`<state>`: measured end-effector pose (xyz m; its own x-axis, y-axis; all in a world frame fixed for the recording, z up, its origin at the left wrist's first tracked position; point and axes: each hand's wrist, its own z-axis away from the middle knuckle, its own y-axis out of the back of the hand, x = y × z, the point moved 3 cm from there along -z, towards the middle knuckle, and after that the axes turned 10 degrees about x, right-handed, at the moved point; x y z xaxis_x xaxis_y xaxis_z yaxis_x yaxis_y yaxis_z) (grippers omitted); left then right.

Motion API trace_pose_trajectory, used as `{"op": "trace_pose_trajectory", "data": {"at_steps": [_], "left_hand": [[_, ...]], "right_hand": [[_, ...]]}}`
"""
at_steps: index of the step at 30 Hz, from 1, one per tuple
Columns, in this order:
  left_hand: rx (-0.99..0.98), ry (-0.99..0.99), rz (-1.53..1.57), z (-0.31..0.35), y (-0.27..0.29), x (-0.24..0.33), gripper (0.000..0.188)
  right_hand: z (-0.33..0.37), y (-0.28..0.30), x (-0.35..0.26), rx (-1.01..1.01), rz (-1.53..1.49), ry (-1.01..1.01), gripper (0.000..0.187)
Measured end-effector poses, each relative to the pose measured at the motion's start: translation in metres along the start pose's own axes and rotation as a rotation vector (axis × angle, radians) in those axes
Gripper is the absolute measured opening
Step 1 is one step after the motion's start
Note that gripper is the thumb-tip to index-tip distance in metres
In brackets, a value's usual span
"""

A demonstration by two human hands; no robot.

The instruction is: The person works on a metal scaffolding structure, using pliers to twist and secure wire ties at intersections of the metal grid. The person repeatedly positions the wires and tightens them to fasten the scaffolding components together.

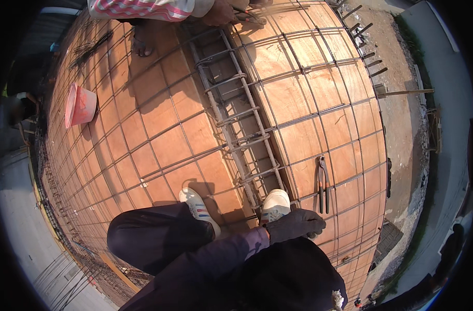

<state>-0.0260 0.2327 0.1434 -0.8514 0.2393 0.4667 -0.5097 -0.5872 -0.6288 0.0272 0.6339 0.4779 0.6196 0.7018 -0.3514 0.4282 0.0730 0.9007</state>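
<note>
My left hand [297,225], in a dark glove, reaches across in front of my right shoe. Its fingers are curled closed; whatever they may hold is hidden. Just beyond the hand, a pair of end-cutting pliers [323,184] with dark and orange handles lies on the rebar mesh [327,124], handles toward me. The pliers and my left hand are apart. Left of them runs a rebar beam cage [259,129] with stirrups, set in a recess between plywood panels. My right hand does not show.
A co-worker's hands [218,13] work at the beam's far end with a tool; a bare foot [141,47] stands on the mesh. A pink bucket [82,106] leans at left, below a bundle of tie wire [91,47]. Bar ends [368,55] stick out along the right edge.
</note>
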Motion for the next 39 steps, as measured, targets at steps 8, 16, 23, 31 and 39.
{"op": "trace_pose_trajectory", "data": {"at_steps": [8, 16, 23, 31, 39], "left_hand": [[0.211, -0.173, 0.495, -0.024, 0.030, 0.039, 0.049], [0.571, -0.196, 0.496, -0.021, 0.057, 0.034, 0.040], [0.754, -0.131, 0.213, -0.004, 0.048, 0.027, 0.056], [0.722, -0.296, 0.587, -0.005, 0.039, 0.024, 0.075], [0.683, -0.473, 0.294, -0.016, 0.045, 0.054, 0.056]], "right_hand": [[0.188, -0.215, -0.078, -0.809, -0.069, 0.340, 0.015], [0.278, -0.251, -0.067, -1.168, -0.257, -0.220, 0.024], [0.281, -0.274, -0.066, -1.164, -0.269, -0.222, 0.025], [0.283, -0.290, -0.084, -1.156, -0.269, -0.199, 0.025], [0.271, -0.336, -0.130, -0.802, -0.688, -0.280, 0.026]]}}
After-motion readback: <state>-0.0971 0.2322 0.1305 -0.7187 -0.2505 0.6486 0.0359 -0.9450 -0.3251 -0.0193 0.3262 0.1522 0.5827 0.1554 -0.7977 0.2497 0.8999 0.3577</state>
